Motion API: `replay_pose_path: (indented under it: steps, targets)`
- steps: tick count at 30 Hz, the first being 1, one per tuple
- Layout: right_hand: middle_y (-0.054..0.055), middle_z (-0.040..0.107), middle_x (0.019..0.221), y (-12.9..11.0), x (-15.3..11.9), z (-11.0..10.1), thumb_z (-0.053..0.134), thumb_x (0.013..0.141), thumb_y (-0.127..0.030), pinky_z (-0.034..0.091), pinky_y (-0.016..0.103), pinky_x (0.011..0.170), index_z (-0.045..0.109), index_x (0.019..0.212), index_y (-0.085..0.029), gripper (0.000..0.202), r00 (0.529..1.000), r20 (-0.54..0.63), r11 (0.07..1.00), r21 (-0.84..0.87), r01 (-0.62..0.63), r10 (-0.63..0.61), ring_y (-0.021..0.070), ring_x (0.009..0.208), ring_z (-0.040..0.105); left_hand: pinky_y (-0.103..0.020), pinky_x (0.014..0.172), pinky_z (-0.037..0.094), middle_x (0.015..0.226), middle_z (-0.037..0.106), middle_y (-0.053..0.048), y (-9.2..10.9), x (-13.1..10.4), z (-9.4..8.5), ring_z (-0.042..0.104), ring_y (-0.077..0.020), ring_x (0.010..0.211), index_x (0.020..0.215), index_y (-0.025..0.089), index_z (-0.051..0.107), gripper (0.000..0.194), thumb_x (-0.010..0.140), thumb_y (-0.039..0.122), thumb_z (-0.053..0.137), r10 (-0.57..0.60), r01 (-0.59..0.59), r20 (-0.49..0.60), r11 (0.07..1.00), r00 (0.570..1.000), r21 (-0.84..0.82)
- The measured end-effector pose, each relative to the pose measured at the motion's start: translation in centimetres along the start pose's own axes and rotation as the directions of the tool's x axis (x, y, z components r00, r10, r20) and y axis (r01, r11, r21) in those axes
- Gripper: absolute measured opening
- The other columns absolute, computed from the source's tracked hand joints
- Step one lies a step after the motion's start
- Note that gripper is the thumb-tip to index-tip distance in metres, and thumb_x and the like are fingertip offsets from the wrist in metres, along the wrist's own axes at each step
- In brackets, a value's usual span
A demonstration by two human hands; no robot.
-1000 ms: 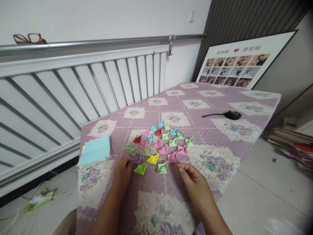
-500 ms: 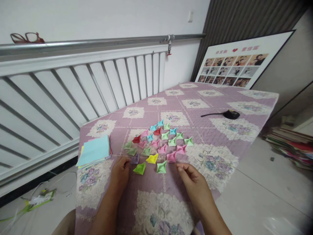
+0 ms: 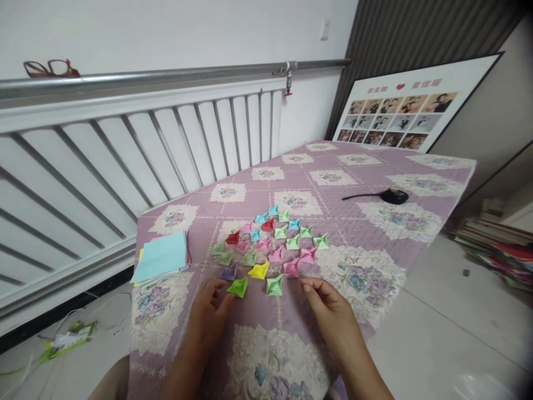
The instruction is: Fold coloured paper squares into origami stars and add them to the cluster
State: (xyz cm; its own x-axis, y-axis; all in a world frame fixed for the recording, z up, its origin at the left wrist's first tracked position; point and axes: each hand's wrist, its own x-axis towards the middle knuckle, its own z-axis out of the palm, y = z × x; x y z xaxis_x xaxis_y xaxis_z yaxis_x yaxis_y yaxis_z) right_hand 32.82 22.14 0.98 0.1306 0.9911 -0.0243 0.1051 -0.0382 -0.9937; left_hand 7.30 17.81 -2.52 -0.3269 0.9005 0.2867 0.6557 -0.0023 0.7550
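The left hand (image 3: 208, 312) has just left the purple boat (image 3: 229, 271), left of the yellow boat (image 3: 259, 270), so that one seems placed. Thumb and fingers now part at the bright green boat (image 3: 238, 287), nearer and left of yellow; contact is unclear. The right hand (image 3: 332, 309), right of yellow, curls loosely; I can't tell whether its fingertips meet.
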Motion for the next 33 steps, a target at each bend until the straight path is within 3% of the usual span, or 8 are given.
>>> replay_pose_path:
  steps: [4,12,22,33]
  targets:
    - [0.004,0.071,0.080,-0.2,-0.1,-0.1,0.064,0.070,-0.055,0.048,0.030,0.069,0.069,0.082,-0.021,0.037,1.000,-0.002,1.000,-0.020,0.001,-0.001,0.0218,0.075,0.062,-0.032,0.071,0.047,0.095,0.062,-0.004,-0.4,-1.0,0.3,0.058,-0.0204,0.082,0.108,0.023,0.062,0.030,0.079,0.030,0.058,0.001,-0.001,0.061,1.000,0.998,0.009]
    - [0.004,0.070,0.079,-0.2,-0.2,0.1,0.063,0.071,-0.051,0.047,0.029,0.067,0.069,0.083,-0.020,0.034,1.000,0.019,1.000,-0.008,0.007,-0.007,0.0204,0.073,0.060,-0.034,0.082,0.047,0.098,0.065,-0.004,0.4,-0.4,0.2,0.060,-0.0205,0.092,0.096,0.024,0.065,0.021,0.085,0.020,0.048,0.085,-0.079,0.147,0.996,0.986,-0.046]
    - [0.004,0.071,0.080,-0.4,-0.2,0.2,0.064,0.070,-0.053,0.048,0.030,0.069,0.069,0.082,-0.021,0.035,1.000,0.010,1.000,-0.008,0.001,-0.001,0.0213,0.075,0.062,-0.031,0.074,0.048,0.084,0.065,-0.003,0.4,-0.1,0.4,0.061,-0.0197,0.081,0.080,0.024,0.064,0.017,0.085,0.022,0.047,0.105,-0.102,0.142,0.994,0.984,-0.031]
    - [0.003,0.070,0.080,0.0,-0.2,0.2,0.063,0.072,-0.051,0.047,0.030,0.069,0.069,0.083,-0.021,0.032,1.000,0.024,1.000,-0.006,0.003,-0.003,0.0207,0.074,0.060,-0.028,0.073,0.047,0.084,0.064,-0.002,0.2,-0.1,0.4,0.060,-0.0183,0.081,0.082,0.024,0.063,0.017,0.084,0.018,0.047,0.133,-0.131,0.145,0.991,0.980,-0.022]
